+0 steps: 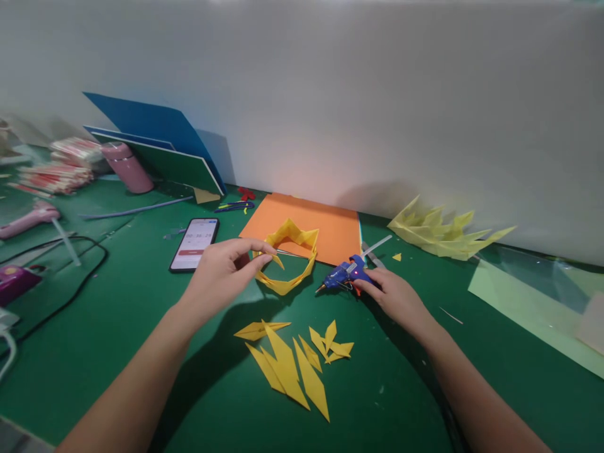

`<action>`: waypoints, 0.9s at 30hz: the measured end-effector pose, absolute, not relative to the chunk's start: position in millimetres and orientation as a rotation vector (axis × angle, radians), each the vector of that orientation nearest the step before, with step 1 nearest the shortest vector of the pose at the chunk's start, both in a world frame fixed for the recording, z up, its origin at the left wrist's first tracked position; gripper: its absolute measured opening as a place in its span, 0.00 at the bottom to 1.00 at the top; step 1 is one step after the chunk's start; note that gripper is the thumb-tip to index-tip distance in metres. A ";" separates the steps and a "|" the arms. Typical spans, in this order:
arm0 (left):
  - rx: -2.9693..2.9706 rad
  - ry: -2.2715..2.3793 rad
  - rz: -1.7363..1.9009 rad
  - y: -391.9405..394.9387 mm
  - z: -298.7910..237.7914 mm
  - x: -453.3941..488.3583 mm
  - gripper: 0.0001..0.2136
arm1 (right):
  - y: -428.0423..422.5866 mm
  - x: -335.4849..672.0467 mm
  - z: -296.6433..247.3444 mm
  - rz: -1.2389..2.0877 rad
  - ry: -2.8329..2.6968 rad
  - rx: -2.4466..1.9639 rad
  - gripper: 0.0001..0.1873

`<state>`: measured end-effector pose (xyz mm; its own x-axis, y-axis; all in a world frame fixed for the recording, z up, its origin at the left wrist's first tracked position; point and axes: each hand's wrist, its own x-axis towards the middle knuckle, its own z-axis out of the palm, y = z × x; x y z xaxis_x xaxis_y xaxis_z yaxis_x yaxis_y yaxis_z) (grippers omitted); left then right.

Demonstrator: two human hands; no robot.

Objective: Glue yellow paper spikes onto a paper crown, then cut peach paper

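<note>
My left hand (226,267) pinches the near left rim of a yellow folded-paper ring (289,258) that lies partly on an orange sheet (325,223). Fingers and thumb are pressed together on the paper. My right hand (394,292) is wrapped round the handle of a small blue glue gun (344,274), which rests on the green table with its nozzle pointing left toward the ring and a clear glue stick jutting out behind. Several loose yellow folded paper points (292,365) lie on the table in front of me, between my forearms.
A phone (194,244) with a lit screen lies left of the ring. Blue and green boards (160,148) lean on the wall beside a pink bottle (127,167). A pale yellow spiky paper piece (443,233) and light green sheets (533,296) sit right. Cables and pink tools lie far left.
</note>
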<state>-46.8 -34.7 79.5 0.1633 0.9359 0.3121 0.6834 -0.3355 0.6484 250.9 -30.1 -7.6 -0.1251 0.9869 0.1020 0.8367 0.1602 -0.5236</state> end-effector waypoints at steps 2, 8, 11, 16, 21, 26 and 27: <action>2.103 1.540 0.961 -34.4 79.4 -47.9 0.10 | -27.6 251.8 -11.2 0.293 -2.076 -1.751 0.20; 2.208 1.528 0.969 -31.7 76.5 -51.0 0.11 | -31.1 251.5 -3.2 -0.105 -2.047 -1.860 0.19; 2.261 1.506 0.951 -31.5 76.6 -50.4 0.12 | -45.9 232.9 16.9 -0.066 -1.949 -1.769 0.18; 2.384 1.389 0.913 -32.6 76.0 -47.3 0.11 | -60.6 172.5 30.2 0.568 -2.095 -1.498 0.22; 2.474 1.345 0.843 -32.5 69.2 -45.3 0.10 | -48.2 136.6 6.3 0.758 -2.177 -1.404 0.18; 2.514 1.322 0.762 -31.3 62.7 -42.7 0.09 | -45.0 140.3 -9.2 0.689 -2.061 -1.430 0.07; 2.526 1.315 0.738 -31.4 61.3 -41.6 0.09 | -45.3 142.1 -10.0 0.660 -2.045 -1.432 0.07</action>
<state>-41.6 -31.4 61.3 0.4799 0.8097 0.3378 0.7101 -0.5846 0.3924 142.1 -45.3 -10.0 -0.2796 0.9470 0.1582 0.6762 0.3112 -0.6678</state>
